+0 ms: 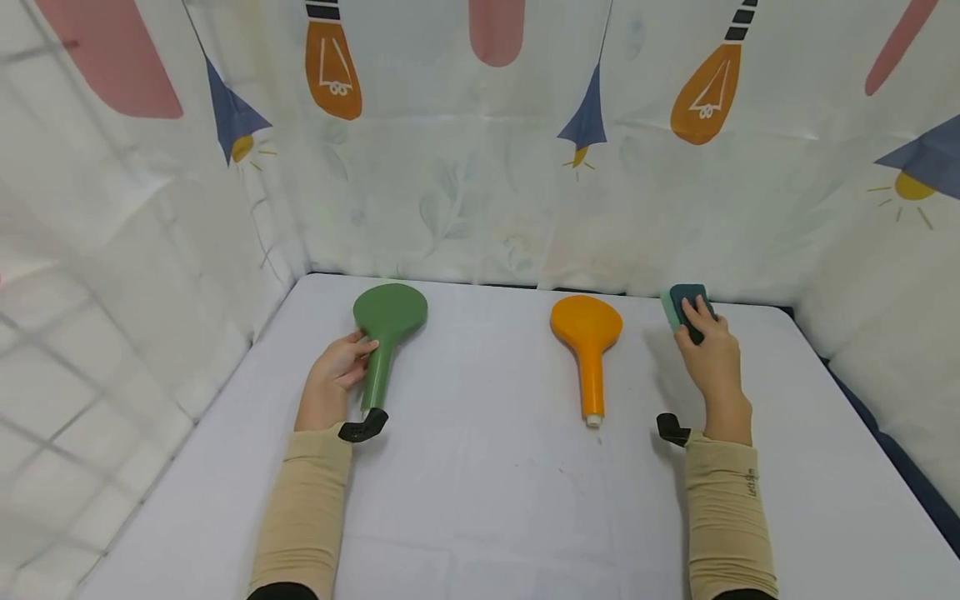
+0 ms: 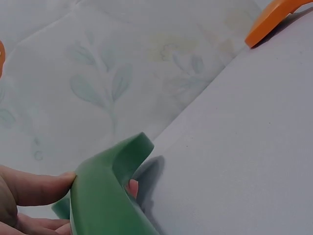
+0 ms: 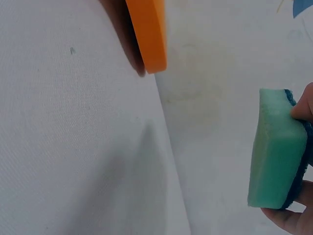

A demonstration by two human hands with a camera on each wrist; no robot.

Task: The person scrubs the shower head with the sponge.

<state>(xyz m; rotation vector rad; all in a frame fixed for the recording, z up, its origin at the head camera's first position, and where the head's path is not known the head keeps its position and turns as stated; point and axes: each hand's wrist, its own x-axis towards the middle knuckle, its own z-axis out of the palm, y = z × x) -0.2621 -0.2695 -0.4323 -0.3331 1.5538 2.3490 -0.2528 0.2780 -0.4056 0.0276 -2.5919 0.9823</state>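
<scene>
Green shower head [image 1: 390,307]: I have it pinched near the neck in my left hand [image 1: 343,367], thumb on one side and fingers behind, close to the far left corner of the table [image 1: 480,492]. Its round end points toward the far edge; I cannot tell whether any part of it rests on the table. My right hand [image 1: 711,354] grips a sponge [image 1: 682,295] between thumb and fingers, held off the table near the far right corner. As I judge it, the taking-up is done, since each hand has its thing. Work of one on the other seems left to do: the two are well apart, and I cannot tell whether they have met. Between my hands, the orange shower head [image 1: 587,322] lies near the far edge, untouched. Beyond that edge hangs a patterned curtain [image 1: 480,196].
</scene>
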